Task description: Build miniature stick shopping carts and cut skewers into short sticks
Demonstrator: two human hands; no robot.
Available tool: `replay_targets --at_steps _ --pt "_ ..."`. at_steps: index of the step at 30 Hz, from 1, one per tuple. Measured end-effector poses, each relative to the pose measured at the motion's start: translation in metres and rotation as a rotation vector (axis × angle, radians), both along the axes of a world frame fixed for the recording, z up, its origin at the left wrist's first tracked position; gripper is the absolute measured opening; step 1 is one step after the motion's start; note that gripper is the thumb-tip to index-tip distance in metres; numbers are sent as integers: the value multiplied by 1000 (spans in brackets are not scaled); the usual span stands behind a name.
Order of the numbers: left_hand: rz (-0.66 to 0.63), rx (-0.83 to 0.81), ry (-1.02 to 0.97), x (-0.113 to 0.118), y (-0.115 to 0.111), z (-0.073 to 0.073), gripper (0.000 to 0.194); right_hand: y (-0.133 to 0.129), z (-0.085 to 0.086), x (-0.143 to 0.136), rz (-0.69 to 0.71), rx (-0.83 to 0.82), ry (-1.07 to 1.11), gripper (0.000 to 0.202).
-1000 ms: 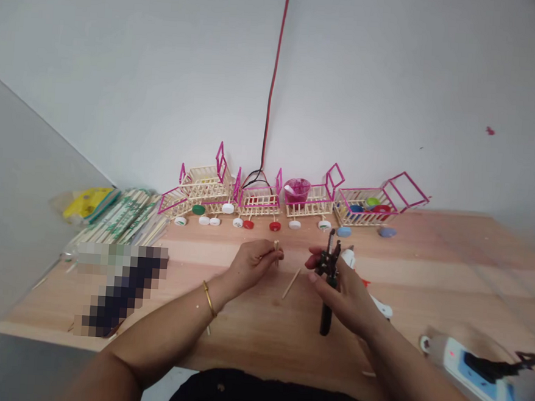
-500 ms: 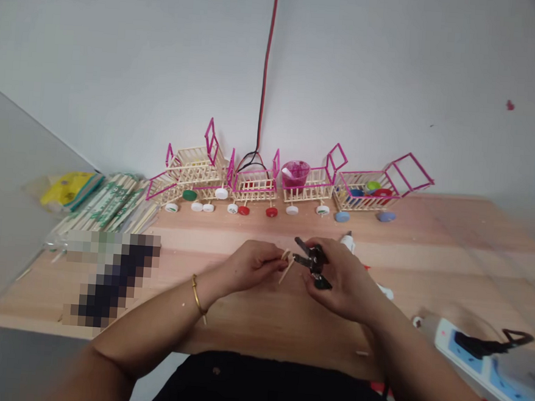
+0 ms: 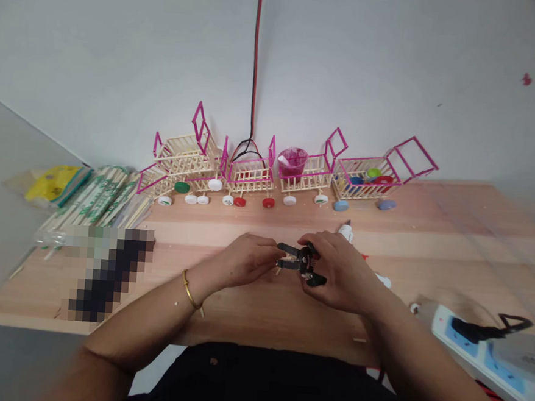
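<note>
Stick (image 3: 278, 271) looks light, stiff, snappable from my end, so I'd pinch it near one end, left hand (image 3: 250, 260) seemingly pinching it over the counter (image 3: 250, 321), right hand (image 3: 338, 271) wrapped around pliers (image 3: 305, 260) beside it.

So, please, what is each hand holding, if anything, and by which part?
The right hand holds the pliers by the handles. The left hand is at the jaws, near a bit of stick; whether it grips that cannot be told.

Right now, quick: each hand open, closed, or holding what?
Left hand: closed, apparently on a thin wooden stick, mostly hidden.
Right hand: closed around the black pliers, their jaws apart.
</note>
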State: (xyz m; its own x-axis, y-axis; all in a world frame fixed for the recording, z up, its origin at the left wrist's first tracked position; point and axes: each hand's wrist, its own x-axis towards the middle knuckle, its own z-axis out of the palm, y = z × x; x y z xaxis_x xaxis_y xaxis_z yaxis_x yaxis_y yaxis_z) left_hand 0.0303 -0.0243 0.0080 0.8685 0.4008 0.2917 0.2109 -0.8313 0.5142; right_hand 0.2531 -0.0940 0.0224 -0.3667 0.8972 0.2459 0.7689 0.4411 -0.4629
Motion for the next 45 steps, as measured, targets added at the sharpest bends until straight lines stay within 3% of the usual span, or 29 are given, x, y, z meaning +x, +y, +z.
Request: replay_targets --at_steps 10,19,27,35,45 --pt "-38 22 24 -1 1 2 23 1 1 0 50 -35 -50 44" --pt "-117 -211 99 -6 2 18 27 1 -1 -2 96 -86 -78 41" --pt "-169 -229 95 -10 7 15 27 0 -3 -6 60 -181 -105 32" --pt "-127 -346 54 -7 5 7 20 2 -7 -8 65 -46 -28 40" --pt "-150 -525 -39 -2 2 -1 26 2 -4 -5 45 -6 -18 43"
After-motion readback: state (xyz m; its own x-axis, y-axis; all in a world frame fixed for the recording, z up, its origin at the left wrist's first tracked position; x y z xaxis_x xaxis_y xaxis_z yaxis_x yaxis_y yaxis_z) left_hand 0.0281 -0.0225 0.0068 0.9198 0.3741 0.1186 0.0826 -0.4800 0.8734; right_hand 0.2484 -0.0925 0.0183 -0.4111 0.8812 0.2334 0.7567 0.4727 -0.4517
